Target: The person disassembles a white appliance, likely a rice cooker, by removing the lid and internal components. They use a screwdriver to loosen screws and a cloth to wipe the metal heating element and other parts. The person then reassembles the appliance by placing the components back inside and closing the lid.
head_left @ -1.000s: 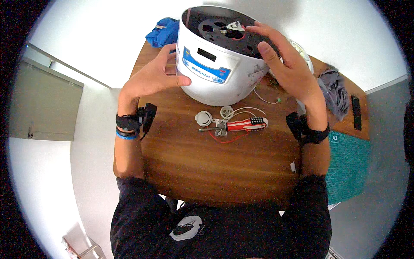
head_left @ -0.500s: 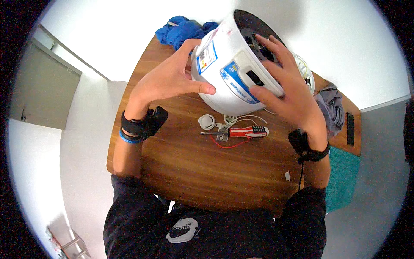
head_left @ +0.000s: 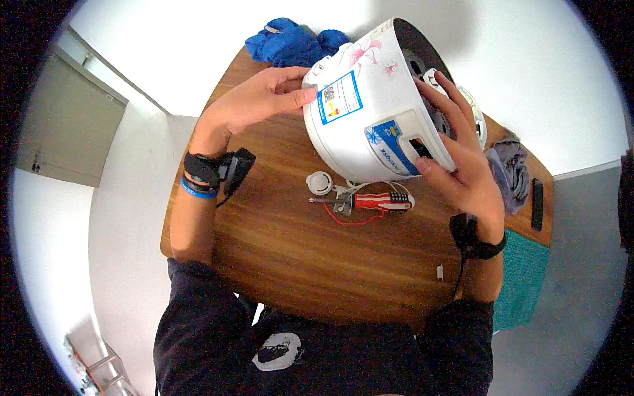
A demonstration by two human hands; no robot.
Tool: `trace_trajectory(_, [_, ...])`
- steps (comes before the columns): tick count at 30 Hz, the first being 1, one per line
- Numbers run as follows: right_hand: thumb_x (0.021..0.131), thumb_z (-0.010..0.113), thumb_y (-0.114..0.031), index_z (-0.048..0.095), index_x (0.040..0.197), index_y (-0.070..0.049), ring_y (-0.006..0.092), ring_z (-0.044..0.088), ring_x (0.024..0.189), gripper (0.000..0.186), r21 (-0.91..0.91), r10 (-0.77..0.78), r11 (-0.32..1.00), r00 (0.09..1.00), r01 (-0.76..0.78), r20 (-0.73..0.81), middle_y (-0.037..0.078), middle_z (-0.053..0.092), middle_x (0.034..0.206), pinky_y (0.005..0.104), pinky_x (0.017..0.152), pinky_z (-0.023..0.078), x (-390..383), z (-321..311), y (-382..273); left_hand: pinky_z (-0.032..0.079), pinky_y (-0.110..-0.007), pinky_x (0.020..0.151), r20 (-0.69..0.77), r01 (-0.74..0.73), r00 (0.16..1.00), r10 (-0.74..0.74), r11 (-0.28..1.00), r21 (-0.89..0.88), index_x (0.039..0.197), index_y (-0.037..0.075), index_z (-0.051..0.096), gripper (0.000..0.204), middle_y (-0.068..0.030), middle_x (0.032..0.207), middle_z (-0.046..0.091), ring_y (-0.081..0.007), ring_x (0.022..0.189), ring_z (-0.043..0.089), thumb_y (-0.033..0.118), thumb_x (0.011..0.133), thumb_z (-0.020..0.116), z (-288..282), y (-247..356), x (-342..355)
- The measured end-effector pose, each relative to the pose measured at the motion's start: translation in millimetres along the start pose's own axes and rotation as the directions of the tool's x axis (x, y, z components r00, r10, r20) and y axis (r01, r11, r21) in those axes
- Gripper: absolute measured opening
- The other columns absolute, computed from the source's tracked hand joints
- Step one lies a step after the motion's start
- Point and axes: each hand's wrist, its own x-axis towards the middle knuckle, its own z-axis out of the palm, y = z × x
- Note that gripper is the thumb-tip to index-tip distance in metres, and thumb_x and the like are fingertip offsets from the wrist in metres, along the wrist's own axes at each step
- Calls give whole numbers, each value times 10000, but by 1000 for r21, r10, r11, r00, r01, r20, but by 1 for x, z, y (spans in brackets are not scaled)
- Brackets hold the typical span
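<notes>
A white rice cooker body point(head_left: 337, 148) with pink flowers and blue-edged labels is held tilted above the far part of the table, its open rim turned to the upper right. Dark parts show inside. My left hand point(head_left: 254, 105) grips the base edge, thumb on the side wall. My right hand point(head_left: 465, 165) holds the rim, fingers reaching inside and thumb by the handle recess. Below the body lie a screwdriver point(head_left: 382, 201) with a red, black and white handle, a small white round part point(head_left: 319, 183) and a thin red wire point(head_left: 350, 223).
The wooden table point(head_left: 297, 264) carries a blue cloth point(head_left: 287, 46) at the far left. To the right are a grey cloth point(head_left: 508, 171), a long black object point(head_left: 537, 206) and a white round part point(head_left: 481, 129) behind my right hand. A small white piece point(head_left: 440, 272) lies nearer me.
The cooker body has turned and shifted right, showing the pink flowers more fully. My left thumb has moved from its lower wall toward the base edge. My right hand has stayed on the rim.
</notes>
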Motion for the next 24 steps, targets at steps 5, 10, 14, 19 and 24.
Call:
trace_trajectory(5, [897,702,-265,791,1161,-48,427,236,1589,353,-6,-32,999,999,31,-22,166,438,1646,585,1267,210,-2,2,6,534,-371,1095,65,101,993,-97,993,-68,1467,-13,580,554,-115,1357,685,-210,1218,663,380,1079,624,-6,-5,-1])
trace_trajectory(10, [900,744,-260,783,1164,-86,454,251,1568,319,9,-66,998,998,65,12,178,429,1645,585,1259,217,-1,-3,10,534,-367,1087,120,111,989,-91,980,-168,1446,16,608,413,-92,1327,705,-198,1197,672,238,1098,587,-20,-17,-2])
trace_trajectory(14, [895,747,-244,782,1161,-84,435,306,1547,312,33,-62,998,998,61,12,179,451,1627,557,1251,263,2,-4,11,513,-335,1072,63,21,998,-26,997,72,1426,33,626,369,-62,1313,716,-158,1186,653,127,1072,586,-10,-18,5])
trace_trajectory(19, [881,774,-228,786,1158,-86,425,383,1500,311,63,-169,983,985,171,-32,165,498,1588,529,1233,316,8,-6,23,487,-320,1071,68,38,996,-58,963,267,1371,22,660,361,-37,1306,722,-124,1171,629,20,1012,619,-3,-34,13])
trace_trajectory(24, [895,786,-251,790,1196,-123,418,397,1481,327,85,-178,980,984,179,-18,153,495,1594,525,1234,316,3,-9,27,484,-341,1084,58,127,987,-147,957,261,1357,28,676,378,-54,1314,728,-151,1189,633,-10,982,641,0,-34,14])
